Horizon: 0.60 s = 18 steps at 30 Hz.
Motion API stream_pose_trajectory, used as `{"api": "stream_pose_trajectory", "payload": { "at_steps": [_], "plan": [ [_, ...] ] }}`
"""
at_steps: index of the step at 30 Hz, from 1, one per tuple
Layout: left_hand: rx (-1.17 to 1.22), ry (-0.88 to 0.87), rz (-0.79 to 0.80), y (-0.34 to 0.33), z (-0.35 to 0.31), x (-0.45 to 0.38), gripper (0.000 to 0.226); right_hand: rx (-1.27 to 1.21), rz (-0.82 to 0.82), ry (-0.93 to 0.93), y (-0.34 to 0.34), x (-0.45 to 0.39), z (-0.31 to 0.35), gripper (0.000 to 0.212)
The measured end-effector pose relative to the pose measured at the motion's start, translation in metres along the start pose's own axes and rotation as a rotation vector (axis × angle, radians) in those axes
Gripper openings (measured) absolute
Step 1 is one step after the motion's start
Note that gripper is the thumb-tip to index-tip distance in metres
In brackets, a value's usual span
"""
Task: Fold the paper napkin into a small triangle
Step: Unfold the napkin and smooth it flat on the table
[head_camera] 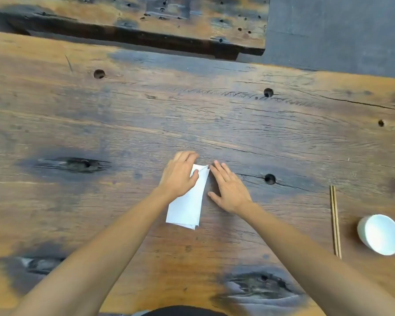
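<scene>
A white paper napkin, folded into a long narrow strip, lies on the wooden table in front of me, its near end fanned into layers. My left hand rests flat on the strip's far left part, thumb pressing the paper. My right hand lies flat beside the strip on the right, its fingertips touching the far corner of the napkin. The far end of the napkin is partly hidden under my left hand.
A pair of wooden chopsticks lies at the right, and a white bowl stands just beyond them near the table's right edge. A wooden bench runs along the far side. The table has several dark knot holes.
</scene>
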State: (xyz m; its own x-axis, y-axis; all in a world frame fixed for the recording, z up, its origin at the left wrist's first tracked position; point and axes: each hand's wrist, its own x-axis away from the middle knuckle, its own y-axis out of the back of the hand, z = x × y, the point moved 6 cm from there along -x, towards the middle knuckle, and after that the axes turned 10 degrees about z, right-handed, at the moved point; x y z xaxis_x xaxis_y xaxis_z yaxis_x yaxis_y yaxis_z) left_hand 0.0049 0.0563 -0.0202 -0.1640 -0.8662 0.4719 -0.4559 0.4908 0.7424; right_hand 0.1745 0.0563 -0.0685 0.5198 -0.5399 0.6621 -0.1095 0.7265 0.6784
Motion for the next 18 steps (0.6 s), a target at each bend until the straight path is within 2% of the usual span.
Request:
{"api": "stream_pose_trajectory", "payload": {
  "at_steps": [6, 18],
  "plan": [
    [0.037, 0.031, 0.032, -0.017, -0.005, -0.017, 0.042, 0.037, -0.003, 0.031, -0.019, -0.007, -0.003, 0.072],
    [0.093, 0.034, 0.097, -0.044, 0.003, -0.043, 0.038, 0.026, -0.195, 0.046, -0.028, -0.006, -0.009, 0.060]
  ]
}}
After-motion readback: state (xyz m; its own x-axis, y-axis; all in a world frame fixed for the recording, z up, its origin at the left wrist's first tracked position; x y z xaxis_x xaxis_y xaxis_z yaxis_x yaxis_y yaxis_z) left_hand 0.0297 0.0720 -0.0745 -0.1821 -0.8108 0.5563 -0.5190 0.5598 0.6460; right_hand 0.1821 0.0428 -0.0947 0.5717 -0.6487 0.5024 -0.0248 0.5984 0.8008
